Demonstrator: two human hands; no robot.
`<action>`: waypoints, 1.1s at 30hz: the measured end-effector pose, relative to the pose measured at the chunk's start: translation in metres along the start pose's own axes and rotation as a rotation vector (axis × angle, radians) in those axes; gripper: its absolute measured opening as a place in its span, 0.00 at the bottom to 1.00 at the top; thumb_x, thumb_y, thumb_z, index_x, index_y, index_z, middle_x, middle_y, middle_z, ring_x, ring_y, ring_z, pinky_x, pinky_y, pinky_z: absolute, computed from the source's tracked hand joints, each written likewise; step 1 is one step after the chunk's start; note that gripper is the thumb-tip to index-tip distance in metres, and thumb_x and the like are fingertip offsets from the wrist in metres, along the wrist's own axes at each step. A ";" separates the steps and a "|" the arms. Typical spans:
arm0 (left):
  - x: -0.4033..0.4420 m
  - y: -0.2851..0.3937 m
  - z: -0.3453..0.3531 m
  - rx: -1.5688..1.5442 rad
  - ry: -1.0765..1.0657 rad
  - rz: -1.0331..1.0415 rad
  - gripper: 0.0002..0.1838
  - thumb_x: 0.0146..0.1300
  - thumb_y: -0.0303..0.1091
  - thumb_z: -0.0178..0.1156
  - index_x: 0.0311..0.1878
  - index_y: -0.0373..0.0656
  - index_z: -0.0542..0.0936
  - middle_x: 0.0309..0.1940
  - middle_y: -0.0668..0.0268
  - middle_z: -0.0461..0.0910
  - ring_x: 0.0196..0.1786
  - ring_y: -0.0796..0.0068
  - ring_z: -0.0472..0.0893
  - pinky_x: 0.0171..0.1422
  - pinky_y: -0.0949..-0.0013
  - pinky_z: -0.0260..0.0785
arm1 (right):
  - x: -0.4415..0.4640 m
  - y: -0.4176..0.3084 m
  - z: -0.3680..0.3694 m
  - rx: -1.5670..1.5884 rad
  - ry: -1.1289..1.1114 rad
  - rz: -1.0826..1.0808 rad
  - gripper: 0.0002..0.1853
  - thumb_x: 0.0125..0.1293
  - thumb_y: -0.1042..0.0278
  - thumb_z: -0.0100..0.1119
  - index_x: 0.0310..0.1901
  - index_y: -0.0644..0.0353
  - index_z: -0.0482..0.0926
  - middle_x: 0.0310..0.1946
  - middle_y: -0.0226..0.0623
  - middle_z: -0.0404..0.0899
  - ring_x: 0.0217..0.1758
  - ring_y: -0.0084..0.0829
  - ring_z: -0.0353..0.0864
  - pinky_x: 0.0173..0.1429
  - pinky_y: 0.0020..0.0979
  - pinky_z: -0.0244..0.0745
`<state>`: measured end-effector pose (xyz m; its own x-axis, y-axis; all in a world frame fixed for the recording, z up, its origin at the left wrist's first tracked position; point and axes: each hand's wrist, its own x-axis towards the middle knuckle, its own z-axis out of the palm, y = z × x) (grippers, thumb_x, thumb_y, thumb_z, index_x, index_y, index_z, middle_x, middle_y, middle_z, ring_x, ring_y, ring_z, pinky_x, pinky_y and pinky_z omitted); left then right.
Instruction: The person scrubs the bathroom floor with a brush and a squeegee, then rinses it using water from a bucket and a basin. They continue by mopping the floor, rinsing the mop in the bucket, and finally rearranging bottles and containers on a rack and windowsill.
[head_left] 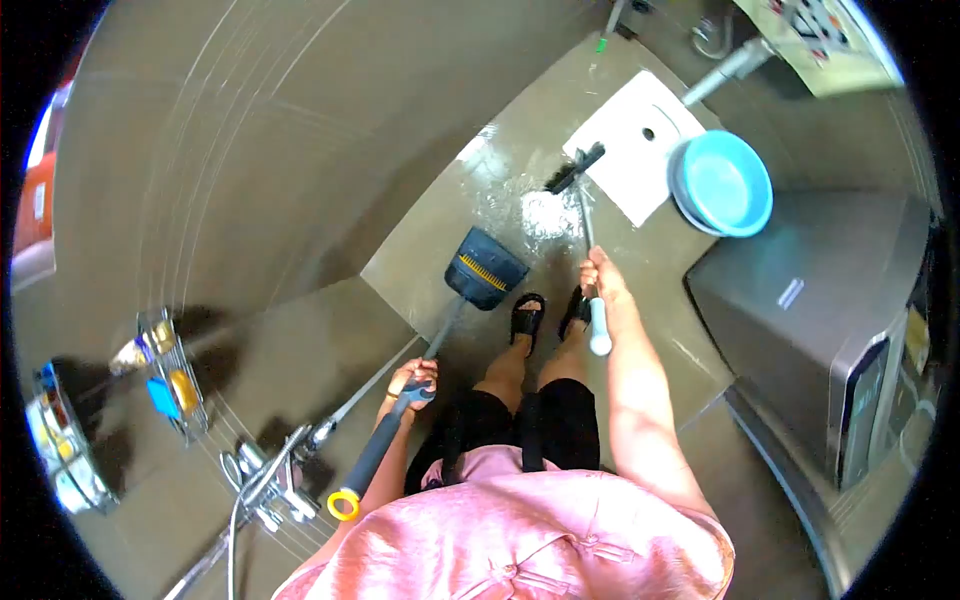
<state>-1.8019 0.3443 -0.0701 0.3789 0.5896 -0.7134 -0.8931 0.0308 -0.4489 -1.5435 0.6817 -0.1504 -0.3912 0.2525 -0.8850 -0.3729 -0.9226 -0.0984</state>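
Observation:
My left hand [412,380] is closed round the dark grey handle of a long-handled dustpan [487,268]. The pan has a row of yellow teeth and hangs over or rests on the floor ahead of my left foot; I cannot tell which. My right hand [603,275] grips the pale shaft of a long-handled brush [576,167], just above its white grip end. The brush's black bristles lie at the edge of a white squat-toilet-like panel [640,140] with a dark round hole. Wet, shiny patches [550,215] cover the floor beside the brush.
Blue basins [735,180] are stacked at the right of the white panel. A grey washing machine [800,300] stands at the right. Shower fittings [270,475] and wire racks with bottles [170,370] are on the left wall. My feet in black sandals [527,315] are close by.

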 end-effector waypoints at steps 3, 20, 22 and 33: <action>0.004 -0.012 -0.022 -0.113 -0.115 0.079 0.07 0.57 0.36 0.47 0.32 0.42 0.66 0.16 0.73 0.67 0.18 0.79 0.68 0.30 0.68 0.62 | -0.017 -0.005 0.035 -0.422 0.091 -0.116 0.26 0.65 0.68 0.38 0.62 0.41 0.44 0.13 0.24 0.57 0.09 0.16 0.51 0.11 0.18 0.52; 0.016 -0.145 -0.120 -0.438 -0.099 0.614 0.08 0.57 0.34 0.51 0.29 0.41 0.65 0.16 0.71 0.64 0.18 0.81 0.64 0.25 0.79 0.59 | -0.028 0.150 0.088 -2.844 -1.074 -0.242 0.32 0.55 0.72 0.44 0.63 0.49 0.51 0.27 0.44 0.76 0.26 0.40 0.76 0.24 0.43 0.66; 0.032 -0.157 -0.114 -0.584 -0.217 0.630 0.09 0.57 0.35 0.51 0.29 0.41 0.65 0.16 0.71 0.64 0.19 0.80 0.65 0.25 0.79 0.60 | -0.028 0.117 0.082 -2.852 -1.181 -0.321 0.32 0.53 0.74 0.45 0.63 0.50 0.53 0.26 0.46 0.75 0.27 0.42 0.76 0.26 0.44 0.67; 0.046 -0.194 -0.181 -1.287 -0.431 0.849 0.12 0.54 0.40 0.50 0.31 0.38 0.71 0.28 0.60 0.75 0.23 0.69 0.75 0.21 0.73 0.66 | -0.149 -0.008 0.161 -2.657 -1.120 -0.116 0.31 0.51 0.73 0.50 0.60 0.52 0.58 0.38 0.55 0.73 0.37 0.51 0.74 0.42 0.42 0.69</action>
<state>-1.5671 0.2191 -0.1130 -0.3906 0.2608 -0.8828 0.0745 -0.9469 -0.3127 -1.6182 0.6987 0.0555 -0.6764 -0.4125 -0.6101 0.1415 0.7402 -0.6573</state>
